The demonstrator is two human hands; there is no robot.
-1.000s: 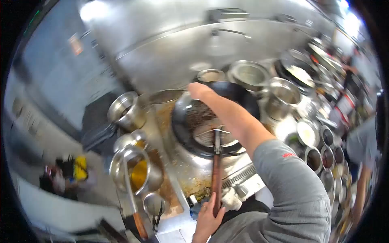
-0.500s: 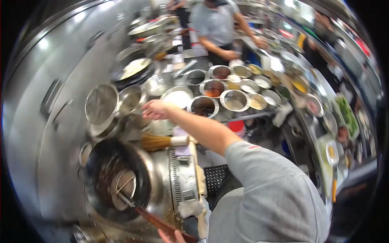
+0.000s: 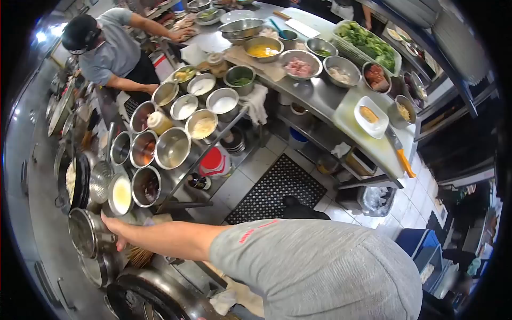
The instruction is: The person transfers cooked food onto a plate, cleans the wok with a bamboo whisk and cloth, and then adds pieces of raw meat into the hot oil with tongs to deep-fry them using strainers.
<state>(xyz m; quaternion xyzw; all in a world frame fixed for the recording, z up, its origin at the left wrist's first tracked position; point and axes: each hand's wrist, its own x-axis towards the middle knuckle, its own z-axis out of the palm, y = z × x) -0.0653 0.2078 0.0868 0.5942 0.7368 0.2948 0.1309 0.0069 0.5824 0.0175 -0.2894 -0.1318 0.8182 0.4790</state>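
My right hand [image 3: 116,229] reaches out to the left at the end of a bare forearm. Its fingers are spread, close beside a metal pot [image 3: 84,232] that overlaps them in this view. Just above the hand stands a bowl of pale yellow liquid [image 3: 122,195], with a perforated metal skimmer [image 3: 101,180] next to it. Below the hand are the bristles of a bamboo wok brush [image 3: 140,257]. A dark wok [image 3: 125,298] is partly cut off at the bottom edge. My left hand is out of the frame.
Seasoning bowls cluster on a metal stand [image 3: 216,146]. Behind, a counter [image 3: 314,88] carries bowls of cut food and a basket of greens [image 3: 368,45]. An orange-handled knife [image 3: 401,152] lies on a cutting board [image 3: 346,120]. Another person [image 3: 114,50] works at upper left. A black mat [image 3: 277,186] covers some floor tiles.
The view has swung toward the counter on the right. My right hand now appears lower left, close to the pot. My left hand and the wooden handle it was on have left the frame.
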